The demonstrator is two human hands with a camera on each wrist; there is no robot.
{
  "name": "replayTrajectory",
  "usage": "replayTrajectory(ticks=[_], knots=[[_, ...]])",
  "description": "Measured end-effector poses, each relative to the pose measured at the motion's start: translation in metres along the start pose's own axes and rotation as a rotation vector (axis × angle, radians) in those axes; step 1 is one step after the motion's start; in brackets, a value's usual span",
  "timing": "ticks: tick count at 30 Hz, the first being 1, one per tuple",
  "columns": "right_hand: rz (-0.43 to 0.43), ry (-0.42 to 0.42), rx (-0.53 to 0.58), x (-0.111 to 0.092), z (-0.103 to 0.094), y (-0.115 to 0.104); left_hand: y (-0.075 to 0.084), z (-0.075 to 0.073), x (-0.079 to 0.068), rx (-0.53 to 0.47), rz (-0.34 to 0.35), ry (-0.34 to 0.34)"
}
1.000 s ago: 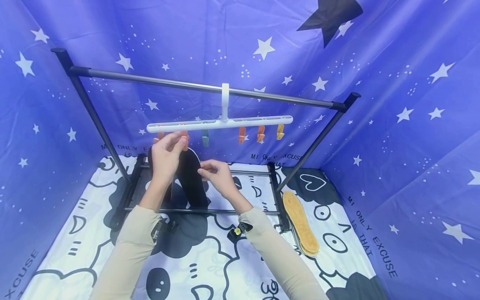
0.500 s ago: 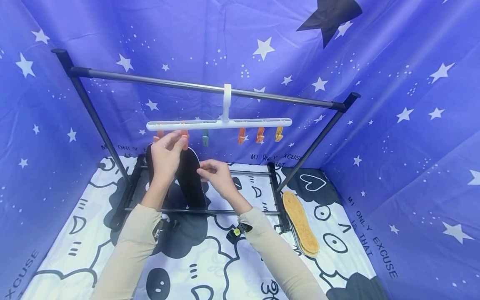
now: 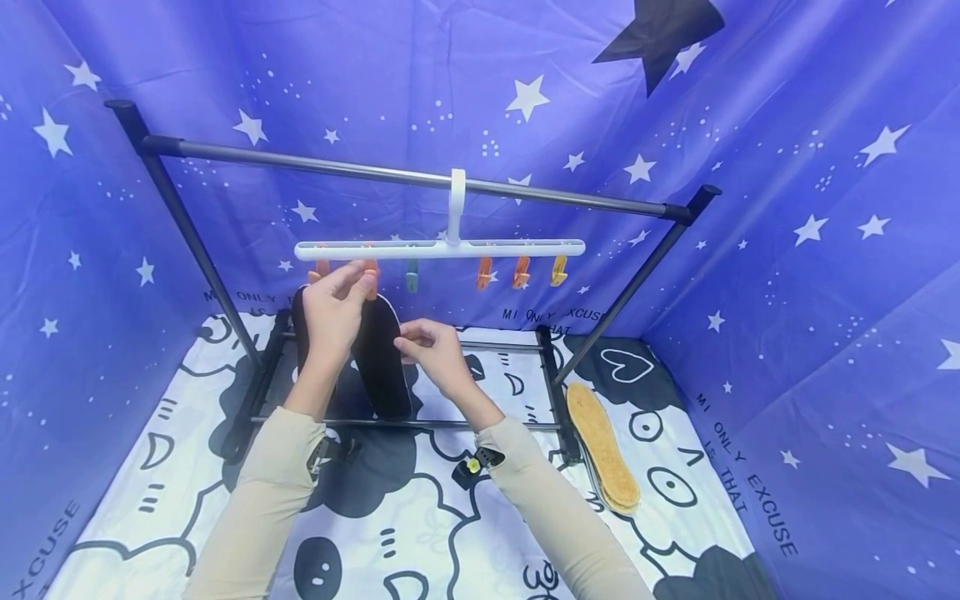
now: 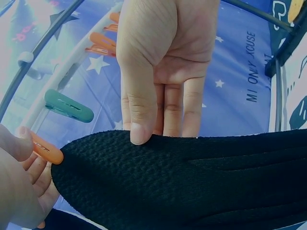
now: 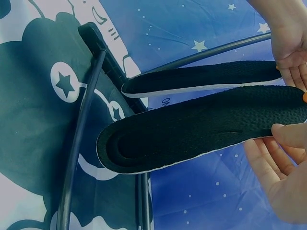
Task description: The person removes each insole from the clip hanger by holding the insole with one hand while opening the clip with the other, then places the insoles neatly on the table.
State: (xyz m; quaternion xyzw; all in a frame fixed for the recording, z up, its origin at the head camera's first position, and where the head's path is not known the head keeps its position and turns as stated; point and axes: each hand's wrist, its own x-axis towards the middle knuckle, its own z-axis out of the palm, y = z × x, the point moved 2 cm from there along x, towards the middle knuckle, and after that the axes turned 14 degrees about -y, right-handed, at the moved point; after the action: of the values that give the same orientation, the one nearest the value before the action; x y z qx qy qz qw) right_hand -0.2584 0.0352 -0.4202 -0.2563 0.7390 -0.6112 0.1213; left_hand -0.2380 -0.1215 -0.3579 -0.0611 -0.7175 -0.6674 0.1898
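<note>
A black shoe insole (image 3: pixel 382 358) hangs toe end up below the white clip hanger (image 3: pixel 390 249). My left hand (image 3: pixel 332 312) pinches an orange clip (image 4: pixel 47 147) at the insole's top end; the clip's tip meets the insole there. With thumb and fingers my right hand (image 3: pixel 437 354) grips the insole's side edge, thumb on the textured black face in the left wrist view. Behind my left hand, a second black insole (image 5: pixel 201 76) hangs beside the first. Its own orange clip (image 3: pixel 321 268) is partly covered by my left hand.
A black metal rack (image 3: pixel 600 200) carries the hanger on its top bar. Along the hanger are a green clip (image 3: pixel 412 275), more orange clips (image 3: pixel 522 272) and a yellow clip (image 3: pixel 558 271). Tan insoles (image 3: pixel 602 447) lie stacked on the patterned cloth, right of the rack.
The hanger's hook has shifted slightly right along the bar, and its beam has levelled a little. Both hands keep their holds almost in place.
</note>
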Motion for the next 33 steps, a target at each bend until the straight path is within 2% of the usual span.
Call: replayTrajectory(ticks=[7, 33], knots=[[0.002, 0.009, 0.010, 0.0006, 0.0007, 0.0013, 0.0005, 0.0003, 0.0003, 0.000, -0.014, 0.007], [-0.003, 0.019, 0.040, 0.0005, 0.0033, 0.0010, 0.0006, 0.0013, 0.0020, -0.016, -0.002, 0.050]])
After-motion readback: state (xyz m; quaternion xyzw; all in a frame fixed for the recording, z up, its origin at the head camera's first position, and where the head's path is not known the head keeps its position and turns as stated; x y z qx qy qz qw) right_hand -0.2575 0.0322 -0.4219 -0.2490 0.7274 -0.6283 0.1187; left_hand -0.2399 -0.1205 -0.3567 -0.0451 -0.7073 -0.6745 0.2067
